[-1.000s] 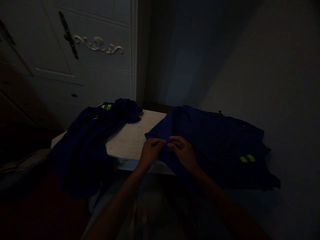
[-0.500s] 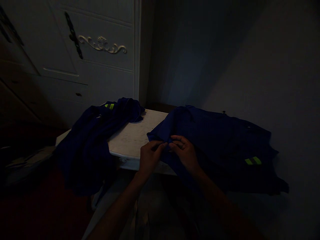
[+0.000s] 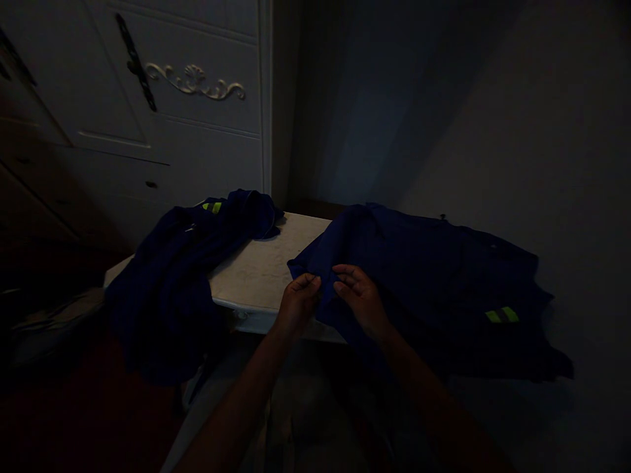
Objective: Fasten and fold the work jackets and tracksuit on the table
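A dark blue garment (image 3: 434, 269) with a yellow-green and grey reflective strip lies spread over the right part of a pale, narrow board (image 3: 256, 269). At its left edge my left hand (image 3: 300, 299) pinches the cloth between thumb and fingers. Just to the right, my right hand (image 3: 359, 295) is on the same garment, its thumb and fingers curled around a bit of the fabric. The two hands are a small gap apart. Whether a button or seam lies between them is too dark to make out.
A second dark blue garment (image 3: 182, 276), also with a reflective patch, is heaped over the board's left end and hangs down in front. Behind stands a white cabinet (image 3: 207, 138) with dark handles and a scroll ornament. A plain wall (image 3: 517, 144) rises at the right.
My hands have drawn slightly apart; the left one's fingers have closed more tightly on the cloth edge. The view has shifted a little.
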Demonstrator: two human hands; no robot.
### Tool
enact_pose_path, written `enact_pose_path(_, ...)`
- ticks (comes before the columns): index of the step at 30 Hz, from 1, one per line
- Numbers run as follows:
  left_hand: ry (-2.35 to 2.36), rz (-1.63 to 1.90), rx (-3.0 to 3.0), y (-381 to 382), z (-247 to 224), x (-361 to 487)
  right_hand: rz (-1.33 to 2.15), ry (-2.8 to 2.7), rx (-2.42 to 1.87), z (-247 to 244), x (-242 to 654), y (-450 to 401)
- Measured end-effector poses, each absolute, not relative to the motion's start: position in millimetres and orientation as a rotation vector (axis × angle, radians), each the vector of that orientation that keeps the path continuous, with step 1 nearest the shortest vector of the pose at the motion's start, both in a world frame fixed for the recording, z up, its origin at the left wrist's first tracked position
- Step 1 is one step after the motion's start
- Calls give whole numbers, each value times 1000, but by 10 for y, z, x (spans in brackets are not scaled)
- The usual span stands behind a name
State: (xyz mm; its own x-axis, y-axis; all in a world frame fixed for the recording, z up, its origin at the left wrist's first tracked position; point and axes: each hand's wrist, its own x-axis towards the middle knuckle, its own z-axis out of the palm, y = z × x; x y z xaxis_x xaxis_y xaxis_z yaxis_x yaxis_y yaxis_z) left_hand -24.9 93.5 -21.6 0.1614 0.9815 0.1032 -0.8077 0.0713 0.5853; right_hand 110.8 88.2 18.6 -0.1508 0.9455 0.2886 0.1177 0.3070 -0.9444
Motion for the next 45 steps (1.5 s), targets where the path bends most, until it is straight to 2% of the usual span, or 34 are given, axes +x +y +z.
enact_pose_path(8, 390, 1348, 682, 963, -187, -210, 1268, -1358, -869, 191, 1111, 919)
enact_pose_path(24, 429, 1344, 621, 1023, -133, -158, 1293, -1328, -863, 159, 1135, 1019)
enact_pose_path(28, 536, 1467, 631, 956, -136, -152, 1082, -1462, -1035, 224, 1104, 968)
enact_pose_path(35, 684, 1644, 668, 840, -50, -205, 267, -1845, -1223, 398, 1016, 716)
enact_pose_path(40, 809, 1653, 811, 820, -7, -246, 12, -1925, -1227, 377, 976, 730)
enact_pose_path(45, 893, 1716, 975, 887, -64, -321, -44, -1976, -1159, 365, 942, 718)
